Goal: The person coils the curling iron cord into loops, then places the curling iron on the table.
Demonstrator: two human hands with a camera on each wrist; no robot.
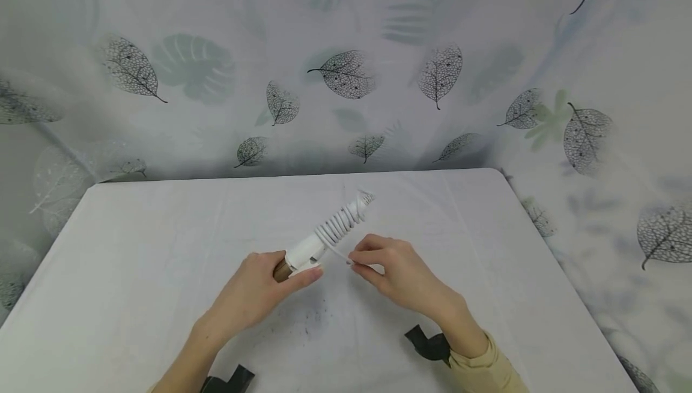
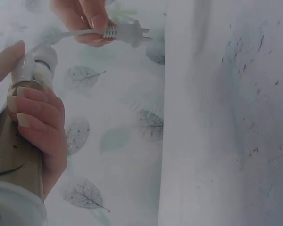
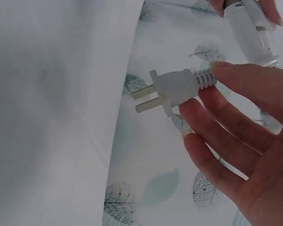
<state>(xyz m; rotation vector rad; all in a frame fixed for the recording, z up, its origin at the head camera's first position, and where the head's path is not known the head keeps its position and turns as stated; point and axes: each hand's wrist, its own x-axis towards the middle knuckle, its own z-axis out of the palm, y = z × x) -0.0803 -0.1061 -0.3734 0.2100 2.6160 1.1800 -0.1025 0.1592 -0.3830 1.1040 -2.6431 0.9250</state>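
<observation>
A white curling iron (image 1: 305,251) with a gold-brown barrel (image 2: 16,150) slants up and to the right in the head view. My left hand (image 1: 250,291) grips it where the barrel meets the white handle. White cord (image 1: 337,225) winds in several coils round the handle's far part. From the coils a short length runs to my right hand (image 1: 402,273), whose thumb and fingers pinch the ribbed sleeve behind the two-pin plug (image 3: 177,88). The plug's pins point away from the hand, touching nothing. In the head view the fingers largely hide the plug.
A white cloth covers the table (image 1: 162,231), with dark smudges (image 1: 313,321) in front of the hands. Behind and to the sides hangs a leaf-patterned curtain (image 1: 303,20). Black straps (image 1: 429,345) are at both wrists.
</observation>
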